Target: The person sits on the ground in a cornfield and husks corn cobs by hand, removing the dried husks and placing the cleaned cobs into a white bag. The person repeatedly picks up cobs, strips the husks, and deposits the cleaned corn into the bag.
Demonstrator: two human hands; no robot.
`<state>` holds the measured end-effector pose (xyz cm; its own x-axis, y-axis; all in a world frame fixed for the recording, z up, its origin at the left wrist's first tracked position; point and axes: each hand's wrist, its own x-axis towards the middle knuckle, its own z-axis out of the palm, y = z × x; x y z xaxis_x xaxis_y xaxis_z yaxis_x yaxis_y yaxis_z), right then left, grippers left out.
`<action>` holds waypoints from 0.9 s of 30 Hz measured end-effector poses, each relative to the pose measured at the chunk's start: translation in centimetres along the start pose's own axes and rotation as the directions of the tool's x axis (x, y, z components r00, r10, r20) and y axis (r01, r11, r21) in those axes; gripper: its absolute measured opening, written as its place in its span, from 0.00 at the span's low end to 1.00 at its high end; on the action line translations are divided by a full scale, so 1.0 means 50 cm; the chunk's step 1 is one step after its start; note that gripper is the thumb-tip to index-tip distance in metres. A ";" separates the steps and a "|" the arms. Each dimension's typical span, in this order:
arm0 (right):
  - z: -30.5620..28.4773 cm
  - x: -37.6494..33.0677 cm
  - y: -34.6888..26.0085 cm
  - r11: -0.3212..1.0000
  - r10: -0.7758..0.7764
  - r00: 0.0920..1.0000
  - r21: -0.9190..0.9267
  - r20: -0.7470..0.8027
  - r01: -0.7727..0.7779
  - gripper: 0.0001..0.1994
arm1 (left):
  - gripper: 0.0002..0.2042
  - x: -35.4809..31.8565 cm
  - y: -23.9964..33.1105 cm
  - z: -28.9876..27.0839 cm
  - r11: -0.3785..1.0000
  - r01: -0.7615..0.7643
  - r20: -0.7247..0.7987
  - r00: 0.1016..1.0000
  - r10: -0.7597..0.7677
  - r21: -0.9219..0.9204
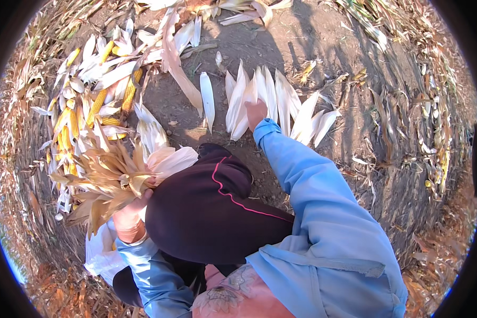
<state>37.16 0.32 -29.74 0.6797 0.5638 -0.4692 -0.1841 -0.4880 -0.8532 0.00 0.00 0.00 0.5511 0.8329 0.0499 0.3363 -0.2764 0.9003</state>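
My left hand (131,216) is closed round the base of a ruffled bunch of tan, dry corn husks (103,172). A paler corn husk (172,161) sticks out of that bunch to the right, over my knee. Ahead, my right hand (256,113) reaches onto a fanned row of pale corn husks (286,100) lying on the soil. Its fingers look closed on a husk in the row, though the fingertips are partly hidden. A single white husk (207,100) lies apart, just left of the row.
Yellow corn cobs (96,107), some partly husked, are heaped at the left. Long husks (177,69) trail from the heap. A white plastic bag (103,252) is beside my left forearm. My bent knee (196,212) stands between my arms. Dry stalks (392,127) cover the ground at right.
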 end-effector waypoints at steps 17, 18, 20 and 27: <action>0.201 -0.051 -0.048 0.630 -0.395 0.918 -0.718 0.033 0.297 0.18 | 0.16 0.021 0.053 0.032 0.954 0.061 -0.052 0.995 -0.080 -0.294; 0.215 -0.056 -0.052 0.699 -0.308 0.951 -0.676 0.010 0.233 0.15 | 0.17 0.023 0.059 0.034 0.950 0.074 -0.048 0.995 -0.093 -0.303; 0.227 -0.057 -0.064 0.660 -0.245 0.969 -0.732 0.000 0.167 0.15 | 0.21 0.014 0.036 0.016 0.939 0.066 0.038 0.998 -0.056 -0.337; 0.193 -0.029 -0.074 0.820 -0.376 0.922 -0.498 -0.094 0.283 0.16 | 0.30 -0.049 -0.037 -0.027 0.536 0.353 0.271 0.935 -0.228 -0.767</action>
<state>30.03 7.73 -28.11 0.7625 0.6406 -0.0906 0.3952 -0.5720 -0.7188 -3.00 -0.86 -1.22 0.6459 0.7118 -0.2759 -0.2109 0.5137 0.8317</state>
